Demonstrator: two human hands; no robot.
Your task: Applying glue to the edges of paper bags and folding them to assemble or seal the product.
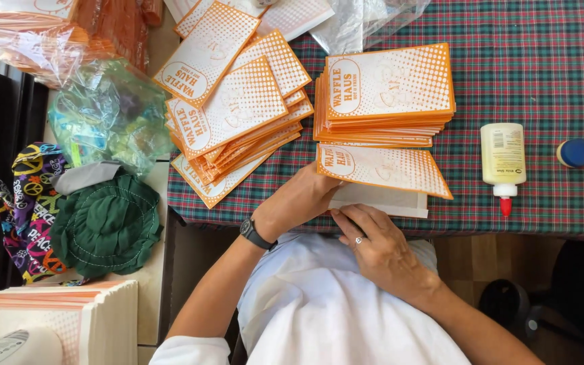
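Fingertips of my right hand [380,247] press flat on the white paper bag [380,200] at the table's near edge, while my left hand [299,199] curls over its left end, thumb tucked beneath the orange dotted bag [383,170] lying on top. I think firm, even pressure keeps the fold square. Beyond sit a neat stack of bags [386,94], a fanned pile [234,115], and a glue bottle [503,159] on the plaid tablecloth [542,67].

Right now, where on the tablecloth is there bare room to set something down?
Free: the plaid tablecloth above the glue bottle and blue cap, right of the neat stack. Crowded: the left side, under the fanned stack, and the near edge where both hands work a bag.
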